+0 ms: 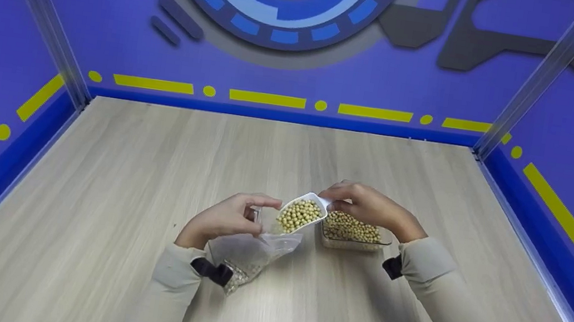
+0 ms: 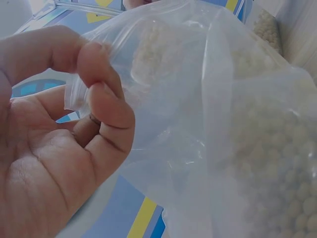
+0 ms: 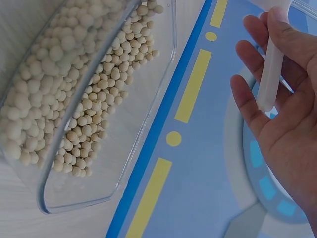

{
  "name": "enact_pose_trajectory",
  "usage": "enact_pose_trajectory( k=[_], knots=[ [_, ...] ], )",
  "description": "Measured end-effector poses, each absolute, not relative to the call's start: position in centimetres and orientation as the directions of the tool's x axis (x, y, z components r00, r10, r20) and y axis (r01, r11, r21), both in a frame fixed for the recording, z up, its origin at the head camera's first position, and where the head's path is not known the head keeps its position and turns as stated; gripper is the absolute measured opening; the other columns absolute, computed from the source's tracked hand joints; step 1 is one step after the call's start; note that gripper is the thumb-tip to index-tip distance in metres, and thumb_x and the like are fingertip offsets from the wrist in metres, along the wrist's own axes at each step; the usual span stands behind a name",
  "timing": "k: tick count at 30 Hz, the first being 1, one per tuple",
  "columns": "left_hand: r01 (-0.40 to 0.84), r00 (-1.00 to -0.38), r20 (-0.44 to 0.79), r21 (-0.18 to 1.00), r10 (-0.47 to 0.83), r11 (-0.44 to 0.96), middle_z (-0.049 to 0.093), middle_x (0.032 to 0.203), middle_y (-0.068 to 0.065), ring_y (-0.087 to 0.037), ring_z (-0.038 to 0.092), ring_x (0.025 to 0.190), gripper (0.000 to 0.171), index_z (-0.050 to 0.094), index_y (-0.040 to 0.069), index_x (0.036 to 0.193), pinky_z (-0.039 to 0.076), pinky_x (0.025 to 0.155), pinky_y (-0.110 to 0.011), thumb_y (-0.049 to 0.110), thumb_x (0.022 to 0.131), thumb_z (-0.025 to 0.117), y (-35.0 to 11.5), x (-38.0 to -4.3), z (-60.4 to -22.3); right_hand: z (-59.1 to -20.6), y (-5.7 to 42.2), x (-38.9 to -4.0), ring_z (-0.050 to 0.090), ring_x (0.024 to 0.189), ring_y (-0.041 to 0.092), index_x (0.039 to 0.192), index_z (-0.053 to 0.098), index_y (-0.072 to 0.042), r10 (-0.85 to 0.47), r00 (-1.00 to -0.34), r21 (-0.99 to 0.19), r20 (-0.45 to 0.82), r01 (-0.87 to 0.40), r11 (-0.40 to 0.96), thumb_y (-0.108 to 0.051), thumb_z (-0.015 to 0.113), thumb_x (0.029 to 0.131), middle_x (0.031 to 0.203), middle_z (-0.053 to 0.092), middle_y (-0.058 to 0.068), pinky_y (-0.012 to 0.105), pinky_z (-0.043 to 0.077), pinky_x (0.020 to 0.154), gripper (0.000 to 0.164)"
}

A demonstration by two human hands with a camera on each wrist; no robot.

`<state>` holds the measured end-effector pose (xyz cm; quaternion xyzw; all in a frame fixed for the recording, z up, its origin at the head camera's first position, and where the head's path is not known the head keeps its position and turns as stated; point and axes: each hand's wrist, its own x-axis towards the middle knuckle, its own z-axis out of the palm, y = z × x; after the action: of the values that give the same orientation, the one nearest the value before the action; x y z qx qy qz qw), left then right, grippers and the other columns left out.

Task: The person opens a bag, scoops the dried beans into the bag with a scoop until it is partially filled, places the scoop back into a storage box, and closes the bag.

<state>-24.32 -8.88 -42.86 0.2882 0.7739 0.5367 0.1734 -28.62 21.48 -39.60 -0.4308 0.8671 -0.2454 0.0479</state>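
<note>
My right hand (image 1: 365,203) pinches the handle of a white scoop (image 1: 324,204) heaped with pale yellow soybeans (image 1: 299,215). The scoop tilts with its front lip over the mouth of a clear zip bag (image 1: 257,252). In the left wrist view, my left hand (image 2: 64,119) pinches the bag's rim between thumb and fingers. More beans (image 2: 277,178) lie in the lower part of the bag. Below the right hand stands a clear rectangular container (image 1: 354,245) of soybeans, partly covered by that hand in the head view. The scoop's handle (image 3: 271,74) lies across the right fingers.
All of this is on a light wood-grain table (image 1: 120,188). Blue panels (image 1: 298,84) with yellow dashes enclose its back and both sides. Black straps (image 1: 212,271) circle both wrists.
</note>
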Motion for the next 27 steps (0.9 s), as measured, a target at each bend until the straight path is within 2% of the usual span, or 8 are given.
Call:
enact_pose_trajectory(
  k=[17, 27],
  knots=[
    [0.254, -0.768, 0.036, 0.933, 0.640, 0.253, 0.050, 0.137, -0.021, -0.001, 0.039, 0.055, 0.062, 0.051, -0.005, 0.135, 0.036, 0.052, -0.016, -0.007, 0.073, 0.054, -8.93, -24.43, -42.87, -38.97, 21.26, -28.52, 0.064, 0.103, 0.024, 0.118, 0.069, -0.006, -0.789, -0.603, -0.419, 0.120, -0.751, 0.510, -0.006, 0.061, 0.091, 0.113, 0.070, 0.009, 0.040, 0.052, 0.089, 0.028],
    [0.256, -0.766, 0.039, 0.934, 0.641, 0.249, 0.050, 0.136, -0.026, -0.002, 0.037, 0.053, 0.063, 0.050, -0.007, 0.135, 0.034, 0.051, -0.016, -0.008, 0.072, 0.054, -8.92, -24.22, -42.86, -38.95, 21.09, -28.47, 0.064, 0.104, 0.027, 0.118, 0.068, -0.002, -0.790, -0.600, -0.406, 0.124, -0.757, 0.512, -0.005, 0.063, 0.089, 0.112, 0.070, 0.013, 0.042, 0.052, 0.090, 0.029]
  ],
)
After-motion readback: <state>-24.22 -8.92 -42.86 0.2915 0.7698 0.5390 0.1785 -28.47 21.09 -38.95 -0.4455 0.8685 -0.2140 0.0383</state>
